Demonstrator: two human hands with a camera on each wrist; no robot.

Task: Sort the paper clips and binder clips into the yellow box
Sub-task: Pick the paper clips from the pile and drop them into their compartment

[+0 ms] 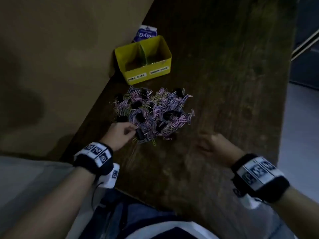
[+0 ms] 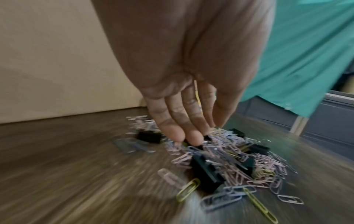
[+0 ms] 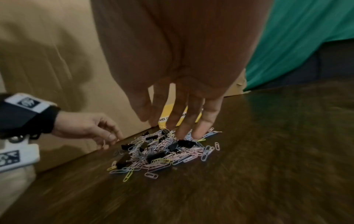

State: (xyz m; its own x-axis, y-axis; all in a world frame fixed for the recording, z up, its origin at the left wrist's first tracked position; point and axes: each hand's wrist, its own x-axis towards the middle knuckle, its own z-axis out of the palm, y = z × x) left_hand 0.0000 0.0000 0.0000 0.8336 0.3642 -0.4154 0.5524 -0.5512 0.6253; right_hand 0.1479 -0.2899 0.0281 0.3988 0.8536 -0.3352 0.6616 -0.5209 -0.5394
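Observation:
A mixed pile [image 1: 151,114] of pastel paper clips and black binder clips lies on the dark wooden table [image 1: 224,83]. Behind it stands the yellow box [image 1: 131,69], split into two labelled compartments. My left hand [image 1: 133,133] is at the pile's near-left edge, next to a black binder clip [image 1: 140,134]. In the left wrist view its fingers [image 2: 191,136] reach onto the clips and hold nothing. My right hand [image 1: 205,144] hovers blurred over bare table to the right of the pile. Its fingers [image 3: 199,130] hang straight and empty.
A tall cardboard panel [image 1: 69,66] runs along the table's left side, touching the yellow box. A blue and white carton [image 1: 146,33] stands behind the box. The table's right edge [image 1: 284,118] drops to a pale floor. Teal cloth [image 3: 306,37] hangs beyond.

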